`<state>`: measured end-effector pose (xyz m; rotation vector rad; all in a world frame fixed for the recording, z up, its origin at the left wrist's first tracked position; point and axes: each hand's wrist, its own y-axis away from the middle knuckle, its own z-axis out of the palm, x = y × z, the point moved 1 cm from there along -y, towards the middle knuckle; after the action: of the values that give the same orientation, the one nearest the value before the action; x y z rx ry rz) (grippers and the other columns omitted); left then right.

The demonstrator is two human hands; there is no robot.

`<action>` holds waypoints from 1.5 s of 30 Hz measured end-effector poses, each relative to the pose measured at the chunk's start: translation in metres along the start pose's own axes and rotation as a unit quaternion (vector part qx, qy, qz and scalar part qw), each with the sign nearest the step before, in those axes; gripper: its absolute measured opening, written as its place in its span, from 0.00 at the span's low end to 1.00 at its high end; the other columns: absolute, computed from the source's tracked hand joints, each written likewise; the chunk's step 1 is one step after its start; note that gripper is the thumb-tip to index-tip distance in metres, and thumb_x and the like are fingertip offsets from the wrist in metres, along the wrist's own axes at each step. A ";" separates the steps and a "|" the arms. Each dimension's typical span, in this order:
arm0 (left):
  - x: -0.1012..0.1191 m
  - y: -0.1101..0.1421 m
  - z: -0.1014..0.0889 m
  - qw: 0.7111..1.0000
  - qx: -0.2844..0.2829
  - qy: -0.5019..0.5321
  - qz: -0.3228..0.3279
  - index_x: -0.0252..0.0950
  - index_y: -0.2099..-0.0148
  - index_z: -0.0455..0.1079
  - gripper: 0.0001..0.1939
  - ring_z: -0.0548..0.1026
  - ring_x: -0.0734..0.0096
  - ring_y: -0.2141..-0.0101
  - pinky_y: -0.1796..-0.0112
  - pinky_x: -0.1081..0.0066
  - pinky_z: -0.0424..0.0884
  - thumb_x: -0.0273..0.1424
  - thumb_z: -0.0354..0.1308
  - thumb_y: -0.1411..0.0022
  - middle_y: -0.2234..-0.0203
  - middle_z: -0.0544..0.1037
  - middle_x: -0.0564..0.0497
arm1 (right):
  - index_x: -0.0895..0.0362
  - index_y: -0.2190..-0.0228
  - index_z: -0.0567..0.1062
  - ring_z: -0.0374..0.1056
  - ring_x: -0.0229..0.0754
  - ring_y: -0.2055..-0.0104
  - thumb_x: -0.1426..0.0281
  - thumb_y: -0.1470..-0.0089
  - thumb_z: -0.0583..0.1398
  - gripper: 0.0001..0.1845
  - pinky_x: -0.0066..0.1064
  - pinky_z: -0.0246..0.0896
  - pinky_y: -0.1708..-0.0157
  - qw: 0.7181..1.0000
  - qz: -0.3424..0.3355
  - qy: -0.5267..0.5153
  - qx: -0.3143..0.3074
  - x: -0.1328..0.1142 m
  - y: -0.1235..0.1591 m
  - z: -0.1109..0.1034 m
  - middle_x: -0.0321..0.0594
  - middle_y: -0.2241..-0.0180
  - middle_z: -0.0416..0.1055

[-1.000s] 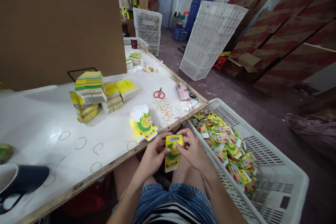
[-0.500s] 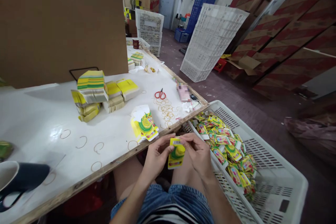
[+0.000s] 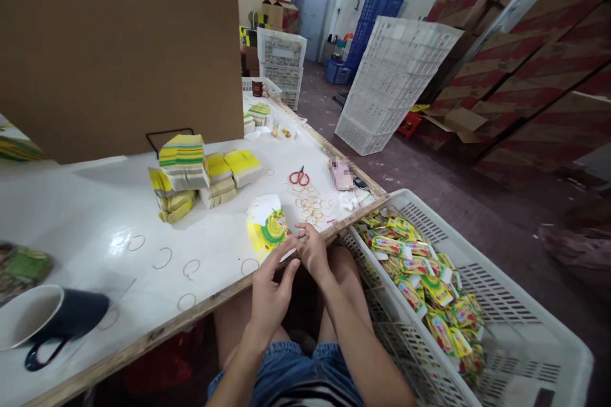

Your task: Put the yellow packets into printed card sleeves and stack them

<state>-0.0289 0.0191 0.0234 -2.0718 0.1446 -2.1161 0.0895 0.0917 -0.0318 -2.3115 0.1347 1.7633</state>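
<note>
A small pile of flat yellow-and-green printed cartons (image 3: 268,229) lies at the front edge of the white table (image 3: 214,235). My left hand (image 3: 273,286) reaches to the near corner of this pile, thumb apart from its stretched fingers. Beside it, my right hand (image 3: 313,253) has its fingers loosely spread at the pile's right corner, and the two hands' fingertips meet or overlap there. I see no carton lifted in either hand. To my right, a white plastic crate (image 3: 515,324) holds many folded yellow cartons (image 3: 436,292).
Red-handled scissors (image 3: 299,177) and loose rubber bands (image 3: 312,205) lie beyond the pile. Bundled cartons (image 3: 184,162) are stacked further left, before a large cardboard panel (image 3: 119,51). A dark mug (image 3: 71,315) stands at the near left. White crates (image 3: 396,82) are stacked on the floor.
The yellow carton held between both hands is no longer in them. Both hands have moved up and left to the flat carton pile. The view has shifted slightly.
</note>
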 end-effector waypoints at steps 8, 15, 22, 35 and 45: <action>-0.021 -0.014 -0.005 0.982 0.079 0.159 -0.070 0.37 0.48 0.70 0.23 0.73 0.58 0.47 0.47 0.62 0.69 0.39 0.64 0.44 0.49 0.77 0.42 | 0.58 0.64 0.79 0.74 0.44 0.65 0.63 0.57 0.68 0.17 0.38 0.69 0.59 0.958 0.096 -0.267 0.029 -0.010 0.035 -0.046 0.42 0.67 0.79; -0.030 -0.014 0.015 0.915 -0.145 0.330 -0.184 0.36 0.59 0.75 0.24 0.77 0.52 0.53 0.54 0.61 0.74 0.47 0.68 0.53 0.57 0.81 0.42 | 0.55 0.65 0.80 0.74 0.44 0.65 0.63 0.55 0.69 0.14 0.37 0.69 0.58 0.948 0.132 -0.288 -0.041 -0.019 0.068 -0.063 0.40 0.67 0.80; -0.026 -0.012 0.021 0.914 -0.182 0.331 -0.148 0.34 0.56 0.76 0.23 0.77 0.52 0.53 0.52 0.61 0.71 0.42 0.69 0.51 0.60 0.82 0.41 | 0.56 0.60 0.80 0.73 0.47 0.60 0.61 0.53 0.68 0.18 0.38 0.68 0.57 0.984 0.085 -0.158 -0.017 -0.023 0.072 -0.071 0.42 0.65 0.79; -0.030 -0.011 0.032 0.973 -0.053 0.182 -0.135 0.34 0.56 0.70 0.19 0.79 0.63 0.66 0.64 0.69 0.74 0.40 0.65 0.47 0.68 0.82 0.47 | 0.58 0.71 0.76 0.69 0.41 0.73 0.60 0.47 0.63 0.12 0.30 0.66 0.71 0.996 0.050 -0.056 0.038 -0.020 0.078 -0.067 0.40 0.73 0.75; -0.012 -0.005 0.018 0.966 -0.217 0.115 -0.084 0.37 0.42 0.60 0.24 0.77 0.64 0.60 0.59 0.68 0.72 0.32 0.59 0.39 0.59 0.79 0.45 | 0.51 0.46 0.67 0.71 0.40 0.66 0.63 0.45 0.62 0.25 0.29 0.68 0.67 0.990 -0.028 -0.093 -0.100 -0.032 0.065 -0.091 0.41 0.60 0.74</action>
<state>-0.0114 0.0268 0.0134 -2.1075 0.5238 -2.6217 0.1527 0.0046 0.0135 -2.2392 -0.1452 2.0334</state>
